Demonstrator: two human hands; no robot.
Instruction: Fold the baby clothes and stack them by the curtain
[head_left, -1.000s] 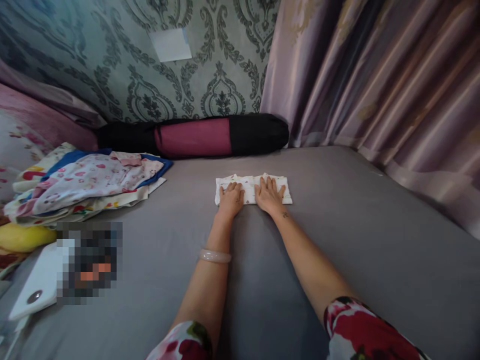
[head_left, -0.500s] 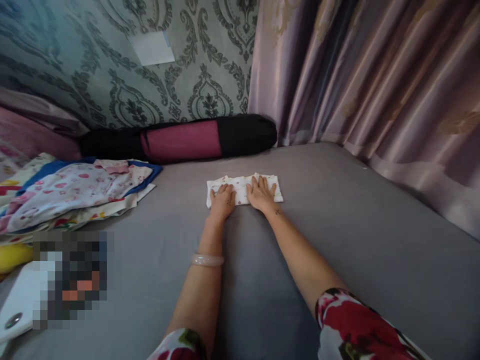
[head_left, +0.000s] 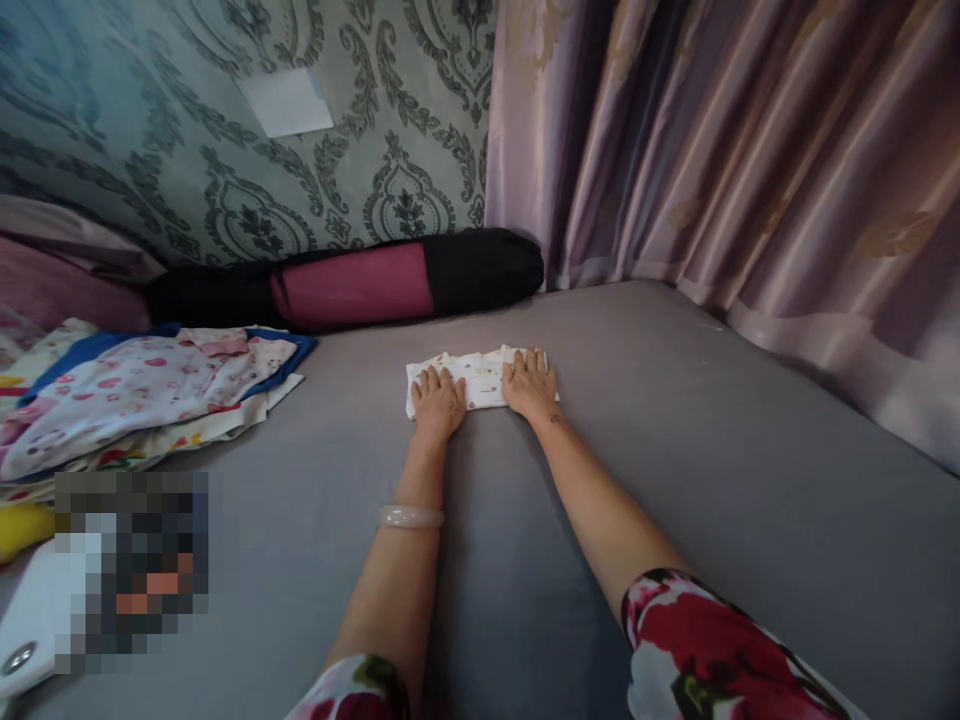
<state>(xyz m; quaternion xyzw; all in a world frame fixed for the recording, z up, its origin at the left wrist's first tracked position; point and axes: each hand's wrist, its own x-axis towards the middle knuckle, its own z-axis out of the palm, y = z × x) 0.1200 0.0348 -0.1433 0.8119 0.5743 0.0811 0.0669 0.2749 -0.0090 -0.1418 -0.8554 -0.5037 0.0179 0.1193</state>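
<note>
A small white garment with a fine print [head_left: 484, 381] lies folded into a flat strip on the grey bed sheet [head_left: 675, 440]. My left hand [head_left: 440, 402] rests palm down on its left end, fingers stretched out. On the right end, my right hand [head_left: 531, 384] presses flat with its fingers spread. A pale bangle [head_left: 411, 516] circles my left wrist. Between the two hands the middle of the folded cloth shows. Neither hand grips anything.
To the left lies a pile of printed children's clothes [head_left: 157, 390]. Behind it, a long black and maroon bag [head_left: 352, 287] runs along the wall. Curtains [head_left: 675, 150] hang at the right. A white object [head_left: 49, 610], partly pixelated, and something yellow [head_left: 26, 530] are at lower left.
My right hand has slid slightly outward to the garment's right end, and more of the cloth's middle shows. My left hand stays on the left end. The view has shifted a little.
</note>
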